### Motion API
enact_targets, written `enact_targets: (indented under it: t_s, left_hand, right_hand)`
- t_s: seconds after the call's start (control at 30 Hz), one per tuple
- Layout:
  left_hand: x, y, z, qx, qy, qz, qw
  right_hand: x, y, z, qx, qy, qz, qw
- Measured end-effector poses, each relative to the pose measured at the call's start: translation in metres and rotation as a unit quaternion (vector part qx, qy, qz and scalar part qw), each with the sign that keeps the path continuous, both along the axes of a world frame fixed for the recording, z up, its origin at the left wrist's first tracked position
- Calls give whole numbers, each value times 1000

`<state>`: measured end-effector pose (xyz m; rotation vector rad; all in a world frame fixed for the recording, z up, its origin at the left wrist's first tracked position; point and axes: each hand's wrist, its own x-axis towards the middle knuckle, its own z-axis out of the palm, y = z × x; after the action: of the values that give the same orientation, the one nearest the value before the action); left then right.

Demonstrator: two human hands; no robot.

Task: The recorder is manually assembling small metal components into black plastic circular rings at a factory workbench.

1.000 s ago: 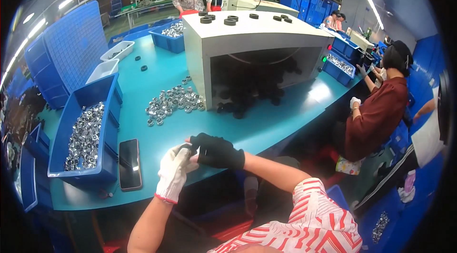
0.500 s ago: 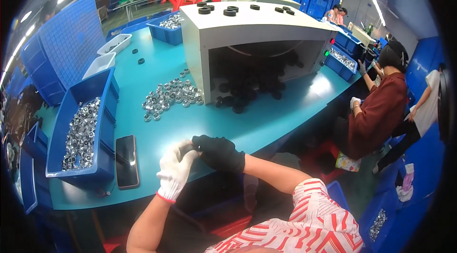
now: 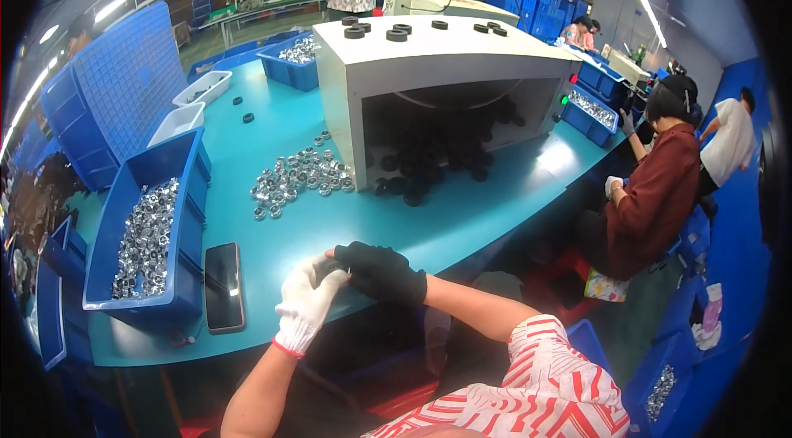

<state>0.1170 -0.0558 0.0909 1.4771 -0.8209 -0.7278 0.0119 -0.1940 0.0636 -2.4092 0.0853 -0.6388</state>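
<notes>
My left hand (image 3: 309, 296), in a white glove with a red cuff, is closed with its fingertips against my right hand (image 3: 381, 273), which wears a black glove. The two meet over the near edge of the teal table (image 3: 285, 236). A small dark bit shows between the fingers, but the gloves hide most of it, and I cannot make out what it is. Beyond them lie a loose heap of shiny metal rings (image 3: 301, 176) and, inside a cream box-shaped machine (image 3: 340, 108), a pile of black rings (image 3: 437, 162).
A blue bin (image 3: 186, 265) of metal rings and a phone (image 3: 223, 285) are on the left. Several black rings (image 3: 397, 35) sit on top of the machine. A blue bin (image 3: 590, 120) stands beyond it. A co-worker in dark red (image 3: 660, 190) sits at the right.
My hands stay together, with the fingers shifted slightly. At the back, a person comes further into view and the red stool rises toward the top edge. The person in white at the right has turned.
</notes>
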Motion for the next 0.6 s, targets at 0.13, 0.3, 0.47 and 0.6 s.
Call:
enact_targets:
  t_s: [0.13,0.3,0.47,0.6]
  left_hand:
    - [7,6,4,16,109,-19,994]
    - [22,-11,-25,-35,306,7,952]
    - [21,-3,-17,-45,277,-6,960]
    - [21,6,-16,-50,318,-17,947]
  right_hand:
    - [7,2,-6,79,-61,47,994]
    - [13,-7,0,204,-33,52,977]
    - [15,-9,11,195,17,41,980]
    - [14,-7,12,270,64,71,958]
